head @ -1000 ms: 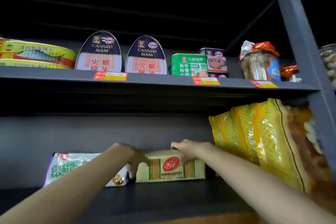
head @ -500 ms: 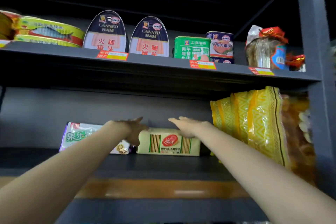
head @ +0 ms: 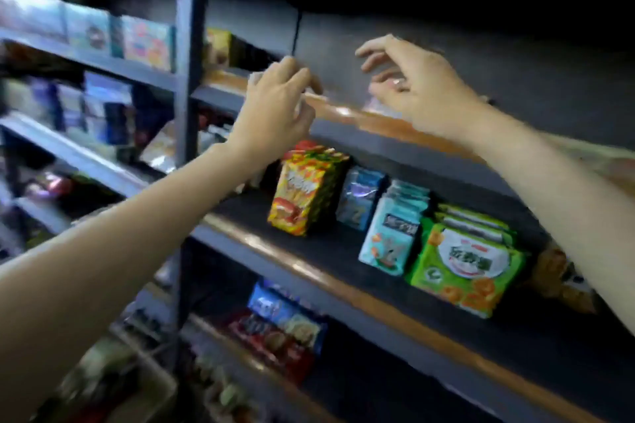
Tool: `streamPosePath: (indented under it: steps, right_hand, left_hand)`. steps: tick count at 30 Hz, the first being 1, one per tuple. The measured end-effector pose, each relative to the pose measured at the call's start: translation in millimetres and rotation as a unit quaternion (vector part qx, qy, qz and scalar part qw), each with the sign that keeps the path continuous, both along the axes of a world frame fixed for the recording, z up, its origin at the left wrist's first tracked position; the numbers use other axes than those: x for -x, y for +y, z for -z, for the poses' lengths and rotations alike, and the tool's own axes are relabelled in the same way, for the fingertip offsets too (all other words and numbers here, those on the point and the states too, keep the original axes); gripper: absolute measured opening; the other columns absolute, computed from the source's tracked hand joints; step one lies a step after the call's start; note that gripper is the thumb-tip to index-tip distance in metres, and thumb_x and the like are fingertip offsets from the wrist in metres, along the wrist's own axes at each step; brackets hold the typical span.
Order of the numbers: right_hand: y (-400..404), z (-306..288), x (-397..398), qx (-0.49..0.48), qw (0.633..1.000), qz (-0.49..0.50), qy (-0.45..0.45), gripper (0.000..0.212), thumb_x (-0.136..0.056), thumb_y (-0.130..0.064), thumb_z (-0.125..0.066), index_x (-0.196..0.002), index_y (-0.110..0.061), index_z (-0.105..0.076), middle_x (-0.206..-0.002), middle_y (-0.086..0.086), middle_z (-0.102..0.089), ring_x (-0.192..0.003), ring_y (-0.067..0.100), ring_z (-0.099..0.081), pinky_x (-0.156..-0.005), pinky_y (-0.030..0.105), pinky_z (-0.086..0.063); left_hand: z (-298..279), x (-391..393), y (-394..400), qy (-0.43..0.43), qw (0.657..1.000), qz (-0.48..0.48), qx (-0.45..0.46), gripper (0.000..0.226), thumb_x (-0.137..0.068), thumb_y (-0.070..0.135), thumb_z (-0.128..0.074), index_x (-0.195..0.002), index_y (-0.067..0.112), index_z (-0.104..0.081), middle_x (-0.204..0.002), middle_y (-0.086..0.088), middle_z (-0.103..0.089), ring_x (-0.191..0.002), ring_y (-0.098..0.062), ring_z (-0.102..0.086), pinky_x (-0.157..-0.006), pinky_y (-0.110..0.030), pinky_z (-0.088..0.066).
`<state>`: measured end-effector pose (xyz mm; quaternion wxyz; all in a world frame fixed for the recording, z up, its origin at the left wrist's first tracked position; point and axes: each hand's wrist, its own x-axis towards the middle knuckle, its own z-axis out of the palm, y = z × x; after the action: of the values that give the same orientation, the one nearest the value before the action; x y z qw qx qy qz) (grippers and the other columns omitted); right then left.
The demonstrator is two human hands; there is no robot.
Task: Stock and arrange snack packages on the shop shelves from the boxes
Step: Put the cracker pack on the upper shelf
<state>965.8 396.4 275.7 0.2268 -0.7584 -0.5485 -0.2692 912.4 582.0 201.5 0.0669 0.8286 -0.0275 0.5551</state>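
My left hand (head: 276, 106) and my right hand (head: 415, 87) hover in front of the edge of an upper shelf (head: 347, 113). Their fingers are loosely curled and hold nothing. On the shelf below (head: 343, 280) stand rows of snack packs: a yellow-red pack (head: 304, 194) under my left hand, dark blue packs (head: 359, 199), light blue packs (head: 393, 239) and green packs (head: 464, 266) further right. The cracker pack from the earlier frames is out of view. The frame is blurred by motion.
A grey upright post (head: 187, 79) divides this bay from the left bay, where colourful boxes (head: 144, 41) line the shelves. Blue and red biscuit packs (head: 281, 323) lie on the lowest shelf. A container of goods (head: 113, 385) sits at the bottom left.
Both hands let go of the cracker pack and pulled back from the shelf. My view swung down and left, from the canned-ham shelf to the snack shelves.
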Motion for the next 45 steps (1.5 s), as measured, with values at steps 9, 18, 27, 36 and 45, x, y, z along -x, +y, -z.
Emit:
streamPosePath:
  steps: [9,18,27,36,45]
  right_hand:
    - [280.8,259.4,94.9,0.251,0.932,-0.121,0.231,0.044,-0.095,-0.017,-0.053,-0.137,-0.013,-0.039,-0.129,0.007,-0.046,-0.108,0.02,-0.052,-0.09,0.029,-0.041]
    - [424.4,447.9,104.5,0.486,0.825,-0.061,0.284,0.052,-0.097,-0.027,-0.05,-0.143,-0.016,-0.029,-0.149,0.01,-0.026,-0.133,0.029,-0.033,-0.098,0.039,-0.037]
    - [546.1,617.9,60.0,0.537,0.788,0.061,0.296,0.071,-0.086,-0.041,-0.063,-0.14,-0.009,-0.028,-0.144,0.017,-0.031,-0.133,0.036,-0.03,-0.103,0.045,-0.033]
    - [610.3,739.1,53.8,0.54,0.818,0.106,0.169,0.087,-0.084,-0.039,-0.067,-0.144,-0.004,-0.016,-0.142,0.024,-0.032,-0.129,0.039,-0.036,-0.103,0.046,-0.033]
    - [609.1,673.3,35.0,0.518,0.758,0.075,0.389,0.093,-0.078,-0.029,-0.075,-0.143,0.003,-0.018,-0.142,0.021,-0.034,-0.128,0.035,-0.04,-0.097,0.041,-0.039]
  left_hand:
    - [265.3,197.7,245.2,0.4,0.875,-0.209,0.176,0.036,-0.083,0.016,-0.053,-0.117,0.009,-0.055,-0.118,-0.015,-0.05,-0.105,-0.037,-0.053,-0.085,-0.046,-0.045]
    - [394.5,296.0,350.2,0.598,0.69,-0.292,0.285,0.045,-0.09,0.017,-0.046,-0.134,0.012,-0.037,-0.129,-0.011,-0.047,-0.115,-0.03,-0.053,-0.09,-0.041,-0.043]
    - [488.4,262.5,418.1,0.715,0.577,-0.246,0.309,0.063,-0.097,0.019,-0.038,-0.15,0.012,-0.005,-0.151,-0.006,-0.029,-0.13,-0.021,-0.043,-0.105,-0.039,-0.031]
    - [571.9,210.7,468.1,0.672,0.609,-0.224,0.357,0.055,-0.095,0.022,-0.044,-0.144,0.01,-0.022,-0.139,-0.006,-0.044,-0.125,-0.022,-0.046,-0.102,-0.039,-0.036]
    - [541.8,215.2,461.5,0.64,0.672,-0.234,0.291,0.069,-0.092,0.023,-0.051,-0.148,0.013,-0.011,-0.147,-0.004,-0.029,-0.132,-0.024,-0.034,-0.105,-0.037,-0.032]
